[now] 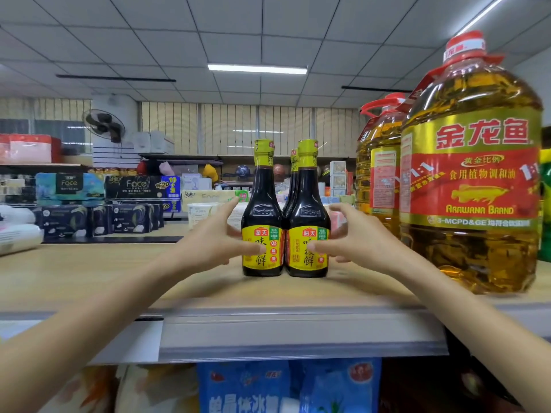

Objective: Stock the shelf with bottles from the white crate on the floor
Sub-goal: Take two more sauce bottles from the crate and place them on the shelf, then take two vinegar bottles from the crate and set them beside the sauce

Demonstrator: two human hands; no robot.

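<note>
Both arms reach forward over the shelf (208, 293). Left hand (220, 236) spread, thumb on the left bottle (262, 216); right hand (348, 236) spread, thumb on the right bottle (308, 216). Neither is clenched. Bottles upright, caps up, touching, labels facing us.

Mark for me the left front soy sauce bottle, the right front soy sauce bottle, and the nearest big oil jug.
left front soy sauce bottle (262, 204), head view, on its dark shoulder.
right front soy sauce bottle (308, 204), head view, on its dark shoulder.
nearest big oil jug (471, 180), head view, on its red and gold label.
</note>
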